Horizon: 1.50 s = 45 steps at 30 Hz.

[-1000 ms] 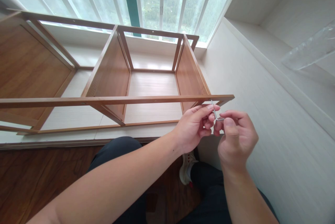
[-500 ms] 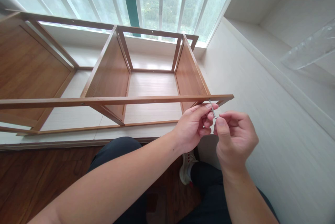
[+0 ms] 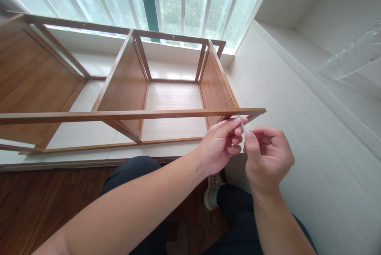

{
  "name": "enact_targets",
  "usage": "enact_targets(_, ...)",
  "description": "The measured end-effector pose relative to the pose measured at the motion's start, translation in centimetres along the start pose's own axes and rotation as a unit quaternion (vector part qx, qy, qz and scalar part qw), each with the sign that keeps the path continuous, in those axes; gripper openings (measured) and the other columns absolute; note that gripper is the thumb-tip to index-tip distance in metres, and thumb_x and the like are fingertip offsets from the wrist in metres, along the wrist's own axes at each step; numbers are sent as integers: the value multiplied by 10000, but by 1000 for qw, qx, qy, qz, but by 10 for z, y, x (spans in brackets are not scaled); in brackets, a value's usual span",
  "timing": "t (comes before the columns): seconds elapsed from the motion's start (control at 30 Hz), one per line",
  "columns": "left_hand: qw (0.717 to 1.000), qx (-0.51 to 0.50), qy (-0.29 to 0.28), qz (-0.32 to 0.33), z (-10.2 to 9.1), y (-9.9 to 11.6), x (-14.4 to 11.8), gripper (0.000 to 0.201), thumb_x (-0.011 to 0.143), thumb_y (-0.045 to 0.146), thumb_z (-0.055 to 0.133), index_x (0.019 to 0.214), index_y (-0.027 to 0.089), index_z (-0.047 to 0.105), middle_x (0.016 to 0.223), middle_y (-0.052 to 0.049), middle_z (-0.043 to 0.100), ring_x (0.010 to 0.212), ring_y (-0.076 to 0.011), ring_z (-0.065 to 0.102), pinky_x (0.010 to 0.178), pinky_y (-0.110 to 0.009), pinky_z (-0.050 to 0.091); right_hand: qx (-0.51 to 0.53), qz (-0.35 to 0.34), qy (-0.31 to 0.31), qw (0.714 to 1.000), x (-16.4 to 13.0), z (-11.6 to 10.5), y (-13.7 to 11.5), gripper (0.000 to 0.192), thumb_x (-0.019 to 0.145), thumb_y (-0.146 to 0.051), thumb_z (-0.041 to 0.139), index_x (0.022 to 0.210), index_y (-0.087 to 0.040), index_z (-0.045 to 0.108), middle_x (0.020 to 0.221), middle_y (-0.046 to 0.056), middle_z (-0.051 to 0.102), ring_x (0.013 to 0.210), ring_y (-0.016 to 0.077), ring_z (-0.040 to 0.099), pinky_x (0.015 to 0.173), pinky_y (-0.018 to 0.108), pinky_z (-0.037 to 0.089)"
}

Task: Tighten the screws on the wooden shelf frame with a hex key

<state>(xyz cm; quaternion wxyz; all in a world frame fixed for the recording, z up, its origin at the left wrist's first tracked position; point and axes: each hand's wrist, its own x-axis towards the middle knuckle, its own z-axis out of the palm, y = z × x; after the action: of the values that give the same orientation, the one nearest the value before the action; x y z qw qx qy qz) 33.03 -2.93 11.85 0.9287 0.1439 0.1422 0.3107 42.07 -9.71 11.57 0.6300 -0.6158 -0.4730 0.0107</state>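
Note:
A wooden shelf frame (image 3: 166, 114) lies on its side, its front rail crossing the view from the left. Near the rail's right end a thin metal hex key (image 3: 241, 124) meets the wood at its tip. My left hand (image 3: 220, 141) is closed round the key's shaft just below the rail, thumb on top. Below and to the right, my right hand (image 3: 268, 157) pinches the lower end between thumb and forefinger. That end is mostly hidden by the fingertips.
Two wooden panels, a middle one (image 3: 125, 84) and a right one (image 3: 216, 84), stand between the rails. A pale wall (image 3: 285, 100) rises close on the right. Behind is a barred window (image 3: 196, 4). My shoe (image 3: 212, 195) rests on the dark floor below.
My right hand's thumb and fingertips have shifted very slightly at the key's lower end. My left hand and the shelf frame look unmoved.

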Motion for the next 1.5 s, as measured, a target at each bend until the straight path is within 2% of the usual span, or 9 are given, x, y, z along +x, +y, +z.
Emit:
enact_targets(0.37, 1000, 4, -6, -4, 1, 1, -1, 258, 838, 348, 810, 950, 135, 716, 710, 54, 451, 551, -23, 388, 426, -129, 234, -8, 15, 5, 1000, 2, 0, 0, 155, 909, -335, 731, 890, -190, 677, 678, -32, 645, 533, 112, 608, 491, 226, 487)
enact_targets(0.5, 1000, 7, 5, -5, 2, 2, -2, 262, 823, 344, 824, 945, 137, 721, 703, 52, 466, 548, -23, 393, 425, -126, 234, 11, 41, 2, 999, 1, -1, 3, 176, 914, -356, 713, 895, -184, 679, 679, -19, 629, 595, 141, 637, 538, 255, 504)
enact_targets(0.63, 1000, 9, 12, -6, 2, 3, -2, 288, 794, 352, 850, 942, 139, 724, 691, 53, 483, 542, -23, 408, 422, -125, 244, 45, 71, 2, 996, 3, -1, 5, 181, 901, -355, 707, 882, -177, 676, 671, -17, 614, 591, 150, 633, 497, 248, 469)
enact_targets(0.8, 1000, 10, 7, -6, 2, 3, -2, 275, 808, 346, 837, 930, 135, 708, 669, 59, 499, 518, -23, 439, 410, -122, 272, 98, 116, -36, 988, 4, -2, 4, 135, 911, -315, 667, 885, -182, 676, 594, -48, 561, 481, 108, 504, 458, 234, 425)
enact_targets(0.93, 1000, 16, 0, -4, 3, 4, -2, 268, 802, 339, 833, 904, 136, 691, 632, 64, 503, 483, -40, 488, 389, -135, 291, 166, 171, -78, 968, 4, -2, 3, 82, 906, -263, 649, 905, -184, 672, 632, -35, 597, 495, 106, 510, 464, 228, 420)
enact_targets(1.07, 1000, 21, -3, -2, 3, 4, -2, 290, 780, 347, 850, 898, 137, 689, 621, 67, 502, 484, -45, 498, 387, -142, 301, 201, 199, -90, 955, 5, -2, 3, 84, 898, -262, 641, 874, -185, 665, 644, -21, 610, 521, 112, 527, 466, 222, 419)
enact_targets(1.2, 1000, 30, -3, 2, 3, 4, -2, 301, 769, 361, 854, 895, 141, 693, 622, 69, 499, 490, -52, 501, 399, -159, 325, 216, 199, -85, 952, 4, -2, 3, 93, 890, -268, 652, 858, -183, 671, 622, -22, 597, 523, 113, 523, 459, 213, 412)
enact_targets(1.37, 998, 67, -10, 7, 4, 3, -4, 288, 813, 399, 811, 889, 144, 700, 628, 58, 494, 527, -80, 550, 440, -187, 356, 185, 168, -76, 965, 4, -4, 3, 137, 916, -304, 625, 861, -185, 662, 694, -9, 630, 531, 118, 534, 467, 234, 438)
enact_targets(1.5, 998, 69, -4, 3, 4, 3, -5, 318, 786, 413, 834, 896, 142, 708, 651, 56, 494, 518, -53, 484, 430, -174, 277, 131, 119, -42, 983, 2, -4, 6, 183, 925, -352, 632, 873, -179, 663, 680, -15, 616, 508, 115, 525, 464, 241, 433)
